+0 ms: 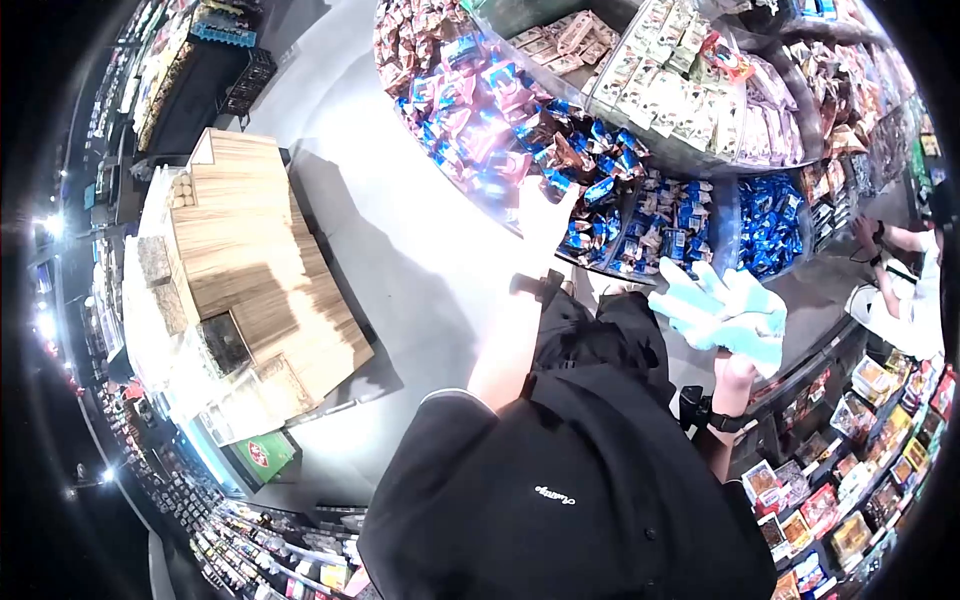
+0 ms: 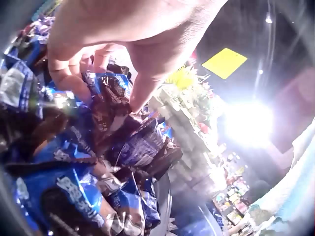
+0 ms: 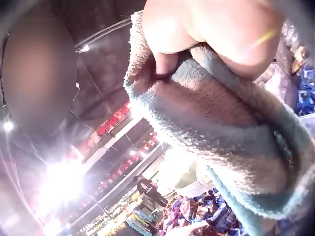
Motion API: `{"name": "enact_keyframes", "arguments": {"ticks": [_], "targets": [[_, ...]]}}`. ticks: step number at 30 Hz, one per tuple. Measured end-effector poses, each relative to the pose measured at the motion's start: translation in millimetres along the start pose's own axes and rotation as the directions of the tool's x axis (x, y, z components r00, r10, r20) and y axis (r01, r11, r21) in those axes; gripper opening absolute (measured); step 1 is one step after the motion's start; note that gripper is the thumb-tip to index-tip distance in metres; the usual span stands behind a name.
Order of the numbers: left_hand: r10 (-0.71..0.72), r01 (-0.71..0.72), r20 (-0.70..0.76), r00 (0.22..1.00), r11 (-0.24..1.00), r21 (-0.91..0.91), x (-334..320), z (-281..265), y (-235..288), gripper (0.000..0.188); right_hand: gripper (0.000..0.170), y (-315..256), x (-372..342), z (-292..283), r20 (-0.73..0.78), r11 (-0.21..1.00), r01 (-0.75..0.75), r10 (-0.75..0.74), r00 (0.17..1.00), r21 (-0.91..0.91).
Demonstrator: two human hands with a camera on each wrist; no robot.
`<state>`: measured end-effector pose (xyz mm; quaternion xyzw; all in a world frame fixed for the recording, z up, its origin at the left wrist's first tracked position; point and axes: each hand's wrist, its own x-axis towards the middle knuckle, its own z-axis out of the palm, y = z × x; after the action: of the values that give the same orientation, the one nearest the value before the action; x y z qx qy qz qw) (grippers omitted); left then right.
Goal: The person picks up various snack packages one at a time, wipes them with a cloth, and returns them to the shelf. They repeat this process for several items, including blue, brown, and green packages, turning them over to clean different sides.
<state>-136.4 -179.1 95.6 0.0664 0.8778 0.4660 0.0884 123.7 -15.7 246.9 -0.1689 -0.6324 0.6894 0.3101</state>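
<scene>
In the left wrist view my left hand (image 2: pixel 133 29) reaches down into a heap of wrapped snacks, thumb and fingers pinching a brown and blue snack packet (image 2: pixel 110 101). The head view shows that same hand (image 1: pixel 545 215) washed out by glare at the rim of the display bin. Under and around it lie more shiny blue packets (image 2: pixel 64 191). My right hand (image 3: pixel 211 29) holds a fluffy light blue and white cloth (image 3: pixel 211 118), which hangs in folds and hides most of the fingers. From above, the cloth (image 1: pixel 725 310) appears bunched to the right of the bin.
Pale packets (image 1: pixel 660 95) fill an upper tier of the rounded display. A wooden-topped counter (image 1: pixel 250 230) stands on the left across the grey floor (image 1: pixel 400 240). Shelves of packaged goods (image 1: pixel 850 480) line the lower right, and another person's arm (image 1: pixel 900 240) shows at the right.
</scene>
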Motion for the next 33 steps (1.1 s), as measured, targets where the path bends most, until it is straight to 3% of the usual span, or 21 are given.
{"name": "enact_keyframes", "arguments": {"ticks": [4,6,7,8,10,12,14,16,18,19,22,24,26,27,29,30,32,33], "targets": [[0.012,-0.013,-0.014,1.000,0.996,-0.090,-6,-9,14,0.046,0.044,0,-13,23,-0.185,0.973,-0.147,0.180,0.966,0.181],[0.004,-0.009,-0.040,0.999,0.993,-0.116,-3,-15,15,0.047,0.049,5,-18,22,-0.156,0.975,-0.164,0.187,0.970,0.147],[-0.050,0.051,0.014,0.999,0.991,-0.126,-1,-24,16,0.047,0.052,7,-20,21,-0.140,0.977,-0.170,0.187,0.972,0.126],[0.024,-0.029,-0.024,0.999,0.979,-0.202,2,-23,4,0.044,0.055,10,-22,19,-0.124,0.979,-0.175,0.187,0.974,0.106],[-0.041,0.056,0.080,0.996,0.979,-0.195,-2,-58,32,0.039,0.055,13,-23,21,-0.103,0.980,-0.179,0.188,0.977,0.093],[0.119,-0.110,0.050,0.992,0.983,-0.149,-16,-72,19,0.035,0.055,13,-20,29,-0.075,0.980,-0.172,0.180,0.981,0.094],[-0.129,0.190,0.166,0.978,0.875,-0.445,-30,-94,55,0.032,0.055,14,-16,36,-0.039,0.981,-0.168,0.172,0.984,0.093],[-0.073,0.191,0.233,0.970,0.821,-0.538,-45,-108,73,0.026,0.055,16,-11,43,0.006,0.983,-0.160,0.160,0.987,0.086],[-0.135,0.370,0.352,0.926,0.504,-0.780,-57,-108,86,0.023,0.055,18,-7,54,0.063,0.986,-0.148,0.143,0.988,0.080],[-0.118,0.377,0.361,0.925,0.402,-0.834,-66,-110,99,0.023,0.055,19,-4,59,0.095,0.987,-0.141,0.133,0.987,0.078],[0.029,0.405,0.435,0.900,0.317,-0.858,-81,-115,124,0.019,0.055,23,1,78,0.186,0.990,-0.113,0.097,0.978,0.081],[0.108,0.262,0.375,0.921,0.540,-0.800,-88,-116,131,0.029,0.055,29,2,88,0.212,0.992,-0.096,0.076,0.974,0.085],[0.247,0.170,0.377,0.893,0.591,-0.789,-92,-114,131,0.031,0.055,35,4,94,0.220,0.990,-0.095,0.069,0.973,0.106],[0.224,0.214,0.418,0.880,0.600,-0.771,-95,-113,128,0.033,0.055,35,5,96,0.207,0.979,-0.135,0.102,0.973,0.151],[0.351,0.028,0.377,0.858,0.699,-0.714,-98,-114,131,0.030,0.054,36,8,102,0.185,0.947,-0.208,0.165,0.969,0.244],[0.390,-0.082,0.354,0.850,0.762,-0.642,-100,-114,129,0.029,0.052,26,16,108,0.172,0.965,-0.145,0.108,0.979,0.219],[0.254,0.210,0.452,0.855,0.627,-0.750,-103,-114,129,0.025,0.050,14,25,116,0.144,0.989,-0.033,0.012,0.990,0.141],[0.288,0.177,0.428,0.857,0.616,-0.768,-102,-113,128,0.024,0.049,12,26,117,0.132,0.996,0.016,-0.027,0.991,0.088]]}}
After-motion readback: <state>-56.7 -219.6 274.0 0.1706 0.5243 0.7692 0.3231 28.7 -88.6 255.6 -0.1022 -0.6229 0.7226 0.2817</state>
